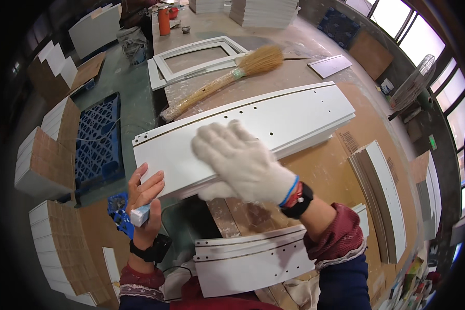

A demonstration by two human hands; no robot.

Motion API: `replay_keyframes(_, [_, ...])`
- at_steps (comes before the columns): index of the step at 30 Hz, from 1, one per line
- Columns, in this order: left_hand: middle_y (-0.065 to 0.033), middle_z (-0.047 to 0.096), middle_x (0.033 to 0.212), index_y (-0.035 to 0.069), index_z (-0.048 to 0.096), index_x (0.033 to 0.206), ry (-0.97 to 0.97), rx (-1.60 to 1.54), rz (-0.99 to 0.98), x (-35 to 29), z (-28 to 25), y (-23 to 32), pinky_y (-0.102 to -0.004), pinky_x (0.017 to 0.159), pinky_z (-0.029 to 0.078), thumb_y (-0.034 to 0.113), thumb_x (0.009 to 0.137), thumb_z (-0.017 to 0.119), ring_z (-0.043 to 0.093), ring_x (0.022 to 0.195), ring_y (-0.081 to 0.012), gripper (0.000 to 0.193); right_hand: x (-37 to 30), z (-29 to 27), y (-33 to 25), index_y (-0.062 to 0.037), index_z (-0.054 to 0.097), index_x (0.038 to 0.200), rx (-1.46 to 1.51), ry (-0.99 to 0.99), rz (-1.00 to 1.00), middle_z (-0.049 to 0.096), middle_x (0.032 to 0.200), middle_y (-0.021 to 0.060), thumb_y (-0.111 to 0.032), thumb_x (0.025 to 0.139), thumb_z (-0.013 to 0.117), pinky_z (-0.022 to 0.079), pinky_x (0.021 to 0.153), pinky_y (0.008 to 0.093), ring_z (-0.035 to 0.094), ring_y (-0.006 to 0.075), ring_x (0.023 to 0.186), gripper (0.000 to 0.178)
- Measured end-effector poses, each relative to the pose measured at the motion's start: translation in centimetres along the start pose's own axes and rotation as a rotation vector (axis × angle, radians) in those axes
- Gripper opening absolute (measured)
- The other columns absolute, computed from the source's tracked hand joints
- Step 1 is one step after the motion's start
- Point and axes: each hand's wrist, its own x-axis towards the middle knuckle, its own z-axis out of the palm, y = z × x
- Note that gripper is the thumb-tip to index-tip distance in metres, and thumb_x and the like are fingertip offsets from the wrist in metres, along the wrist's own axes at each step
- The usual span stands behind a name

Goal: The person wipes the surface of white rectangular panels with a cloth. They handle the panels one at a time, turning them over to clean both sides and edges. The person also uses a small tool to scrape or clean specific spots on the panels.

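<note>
A white panel (287,111) with drilled holes and a dark groove along its far edge lies on top of a small stack. Across its face rests my right hand (237,160), in a white knitted glove, fingers stretched out flat and holding nothing. At the panel's left end, my bare left hand (149,194) touches the near corner with its fingertips. A small pale blue and white block (140,215) is tucked between that hand's thumb and palm; its exact kind is unclear. Nearer to me lie more white drilled panels (248,268), partly hidden by my right arm.
A straw hand broom (232,77) lies beyond the panel, beside white frames (191,61). Curved panels (382,201) stand stacked at the right on cardboard. An orange can (164,20) is at the far left of the table. Blue pallets (97,139) and panel stacks (62,248) occupy the left floor.
</note>
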Motion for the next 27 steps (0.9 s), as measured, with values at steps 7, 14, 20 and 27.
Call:
replay_keyframes(7, [-0.0139,0.067,0.102,0.001,0.064,0.087,0.079,0.013,-0.047,-0.1,0.4,0.0,-0.0503,0.1,0.036,0.025,0.092,0.043,0.049,0.116,-0.039,0.032,-6.8,-3.3,14.2,-0.0009,0.018,0.144,-0.013,-0.364,0.665,0.013,0.151,0.0213,-0.074,0.083,0.021,0.006,0.114,0.04,0.01,0.0287,0.142,0.095])
replay_keyframes(14, [-0.0165,0.065,0.104,-0.001,0.061,0.089,0.11,-0.006,-0.047,-0.5,1.1,-0.2,-0.0521,0.102,0.033,0.018,0.09,0.04,0.047,0.118,-0.04,0.029,-21.8,-7.6,26.3,-0.003,0.044,0.13,-0.057,-0.189,1.421,0.041,0.135,0.0244,-0.061,0.091,0.027,0.034,0.101,0.0421,0.042,0.0366,0.124,0.072])
replay_keyframes(20, [-0.0167,0.061,0.11,0.0,0.057,0.094,0.082,0.013,-0.033,-1.3,0.7,-0.8,-0.0523,0.105,0.03,0.018,0.094,0.035,0.042,0.123,-0.0388,0.029,-12.1,-3.6,13.4,-0.0012,0.057,0.114,-0.228,0.275,0.352,0.056,0.122,0.0166,-0.048,0.088,0.049,0.043,0.094,0.0368,0.054,0.0302,0.113,0.054])
replay_keyframes(27, [-0.0157,0.061,0.111,0.002,0.058,0.095,0.081,-0.042,-0.032,-1.0,0.9,-0.8,-0.0527,0.105,0.03,0.016,0.094,0.037,0.042,0.123,-0.0388,0.026,-14.7,-3.1,17.2,-0.0094,0.059,0.112,-0.342,0.04,0.513,0.054,0.123,0.0187,-0.039,0.087,0.051,0.038,0.1,0.0397,0.05,0.0314,0.117,0.04])
